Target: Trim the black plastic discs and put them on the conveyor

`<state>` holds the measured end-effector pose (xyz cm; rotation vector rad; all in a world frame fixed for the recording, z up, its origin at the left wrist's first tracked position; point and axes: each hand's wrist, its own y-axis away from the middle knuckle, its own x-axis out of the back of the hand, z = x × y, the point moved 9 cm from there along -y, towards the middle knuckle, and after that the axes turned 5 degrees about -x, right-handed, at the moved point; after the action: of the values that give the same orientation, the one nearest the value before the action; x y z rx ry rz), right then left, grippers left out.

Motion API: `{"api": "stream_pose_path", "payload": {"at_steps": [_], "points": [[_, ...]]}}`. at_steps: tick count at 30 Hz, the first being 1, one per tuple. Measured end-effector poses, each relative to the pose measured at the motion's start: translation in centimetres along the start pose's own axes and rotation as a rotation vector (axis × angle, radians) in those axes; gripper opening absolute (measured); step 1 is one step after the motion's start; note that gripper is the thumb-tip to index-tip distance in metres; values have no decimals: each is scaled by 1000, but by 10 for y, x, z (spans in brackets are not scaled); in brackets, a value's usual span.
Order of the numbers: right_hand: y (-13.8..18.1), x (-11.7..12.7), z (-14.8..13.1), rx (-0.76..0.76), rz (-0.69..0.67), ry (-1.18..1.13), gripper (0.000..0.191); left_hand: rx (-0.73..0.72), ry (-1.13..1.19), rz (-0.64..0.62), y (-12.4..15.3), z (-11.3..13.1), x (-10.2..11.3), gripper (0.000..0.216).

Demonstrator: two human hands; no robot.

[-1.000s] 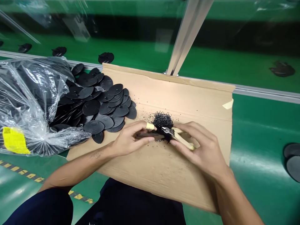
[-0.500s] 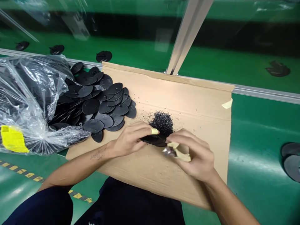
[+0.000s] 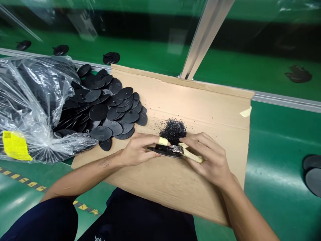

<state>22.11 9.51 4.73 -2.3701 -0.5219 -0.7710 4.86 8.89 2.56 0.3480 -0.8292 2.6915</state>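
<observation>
My left hand [image 3: 140, 149] pinches a thin black plastic disc [image 3: 165, 152] seen nearly edge-on, with yellow tape round one finger. In my right hand [image 3: 209, 157] is a pair of nippers [image 3: 192, 155] with pale yellow-wrapped handles. Their metal jaws meet a small raised part on the disc's upper side; whether they are closed on it I cannot tell. Just beyond both hands lies a heap of small black plastic bits [image 3: 174, 130]. Off to the left spreads a pile of black oval discs [image 3: 112, 110], several with raised marks.
A cardboard sheet [image 3: 175, 187] covers the work spot on the green floor. At left lies a clear plastic bag [image 3: 30, 97] with a yellow label [image 3: 16, 146]. Behind the sheet stands a glass panel with a metal post [image 3: 203, 43]. More dark discs [image 3: 312, 174] sit at far right.
The nippers have turned and come in so their jaws reach the disc. The disc has tilted, now showing its edge and a raised part. My left hand stays nearly in place.
</observation>
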Motion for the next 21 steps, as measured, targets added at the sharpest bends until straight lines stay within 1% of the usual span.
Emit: {"api": "stream_pose_path", "payload": {"at_steps": [7,11,16,21], "points": [[1,2,-6,48,45,127,21,-44,-25,-13,0,3,-1,24],[3,2,-5,56,37,159,20,-54,-76,-35,-1,3,-2,21],[4,1,-4,76,21,141,18,-72,-69,-49,-1,5,-3,22],[5,-1,-4,95,-4,113,18,-99,-95,-56,-3,8,-5,18]]}}
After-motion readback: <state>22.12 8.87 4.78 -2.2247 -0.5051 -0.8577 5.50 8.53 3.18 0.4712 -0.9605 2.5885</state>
